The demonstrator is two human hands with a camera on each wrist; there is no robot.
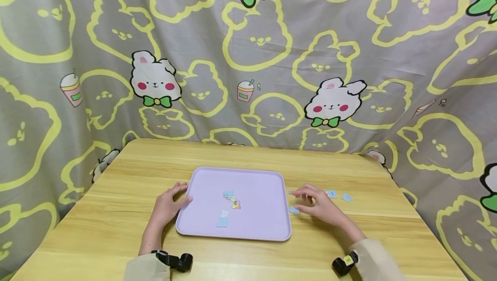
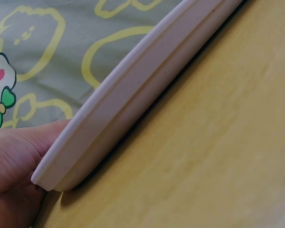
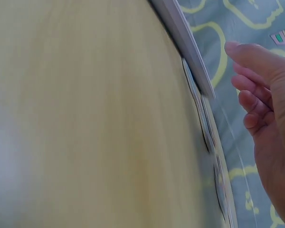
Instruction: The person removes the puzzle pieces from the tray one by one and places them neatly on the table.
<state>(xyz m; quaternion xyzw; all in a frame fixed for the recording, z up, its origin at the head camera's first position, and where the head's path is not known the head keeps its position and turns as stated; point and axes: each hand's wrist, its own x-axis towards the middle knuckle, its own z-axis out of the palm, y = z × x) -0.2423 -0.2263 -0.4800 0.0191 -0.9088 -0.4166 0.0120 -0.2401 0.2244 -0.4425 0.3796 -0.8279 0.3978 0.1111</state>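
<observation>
A lilac tray (image 1: 264, 203) lies on the wooden table. My left hand (image 1: 168, 205) grips its left rim, the thumb over the edge and the fingers along the outside; the left wrist view shows the tray wall (image 2: 118, 95) beside the thumb. On the tray are a few small flat picture pieces, like puzzle pieces: a blue one (image 1: 228, 194), a yellow-patterned one (image 1: 236, 205) and a pale blue one (image 1: 222, 222). Just right of the tray, my right hand (image 1: 316, 203) hovers with loosely bent fingers, thumb and fingers apart, holding nothing visible. Near its thumb lies a blue piece (image 1: 294, 210).
More blue pieces lie beyond the right hand, one partly behind it (image 1: 331, 194) and another farther right (image 1: 347, 197). A patterned grey curtain (image 1: 264, 112) hangs behind the table (image 1: 326, 168). Each wrist wears a black camera, such as the left one (image 1: 180, 262).
</observation>
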